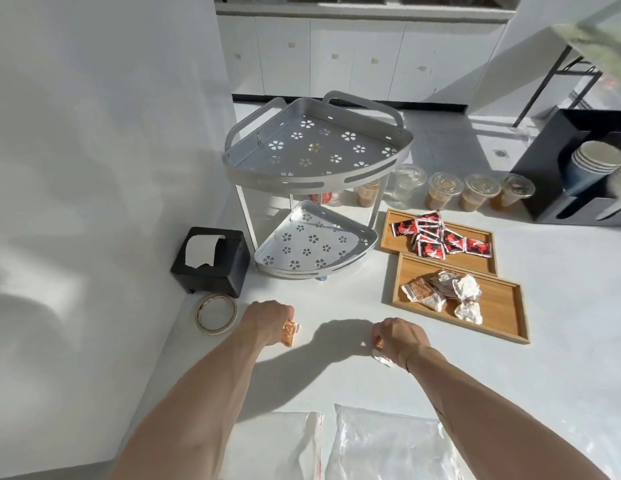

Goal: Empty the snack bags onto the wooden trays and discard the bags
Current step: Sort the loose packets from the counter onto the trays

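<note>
My left hand (267, 318) is closed around an orange-wrapped snack (290, 335) on the white counter. A second small wrapped snack (381, 355), white and orange, sits in the grip of my right hand (397, 337). Two wooden trays lie at the right: the far tray (388, 233) carries several red-and-black packets (437, 237), and the near tray (503, 317) carries several white and orange wrapped snacks (447, 292). Two clear plastic bags lie flat at the near edge, the left bag (285, 445) beside the right bag (388, 448), both partly under my forearms.
A grey two-tier corner rack (316, 178) stands behind my hands. Left of it are a black tissue box (212, 261) and a tape roll (216, 314). Lidded drink cups (444, 190) line up behind the trays, and a black organiser with paper cups (586, 168) stands far right.
</note>
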Demonstrator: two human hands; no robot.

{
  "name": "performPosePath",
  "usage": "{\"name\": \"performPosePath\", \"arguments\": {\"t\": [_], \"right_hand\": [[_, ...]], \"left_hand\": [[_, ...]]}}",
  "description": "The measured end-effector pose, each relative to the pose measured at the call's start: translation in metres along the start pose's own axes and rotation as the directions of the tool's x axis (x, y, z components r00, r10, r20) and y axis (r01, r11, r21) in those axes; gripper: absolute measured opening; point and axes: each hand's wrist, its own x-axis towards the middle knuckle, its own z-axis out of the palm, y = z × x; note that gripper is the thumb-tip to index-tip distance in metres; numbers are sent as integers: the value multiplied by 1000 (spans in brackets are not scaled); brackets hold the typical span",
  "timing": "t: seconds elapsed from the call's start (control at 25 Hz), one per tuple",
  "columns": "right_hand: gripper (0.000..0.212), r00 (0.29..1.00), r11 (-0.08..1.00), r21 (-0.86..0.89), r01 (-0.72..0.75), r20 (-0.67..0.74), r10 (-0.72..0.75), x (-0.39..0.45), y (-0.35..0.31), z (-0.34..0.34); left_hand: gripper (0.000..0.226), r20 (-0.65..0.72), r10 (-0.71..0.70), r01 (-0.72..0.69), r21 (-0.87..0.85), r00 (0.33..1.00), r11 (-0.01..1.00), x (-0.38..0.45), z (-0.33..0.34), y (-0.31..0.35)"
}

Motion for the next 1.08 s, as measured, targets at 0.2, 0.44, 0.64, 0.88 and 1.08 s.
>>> {"name": "performPosePath", "arguments": {"t": [0.2, 0.44, 0.64, 0.88, 1.08], "right_hand": [[19, 997, 997, -39, -64, -53, 62, -20, 22, 4], [22, 996, 996, -1, -88, 24, 88, -47, 70, -6], [23, 994, 993, 44, -111, 30, 110, -70, 126, -19], [24, 981, 971, 140, -194, 29, 192, -89, 201, -27], [20, 977, 956, 202, -214, 23, 214, -98, 251, -36]], "left_hand": [[33, -113, -7, 27, 173, 994, 985, -2, -1, 7], [20, -19, 59, -60, -54, 998, 997, -6, -23, 56], [15, 18, 78, -73, -200, 997, 977, -2, -45, 132], [21, 20, 142, -134, -219, 990, 966, 20, -67, 229], [26, 34, 205, -192, -230, 978, 954, 37, -84, 296]]}}
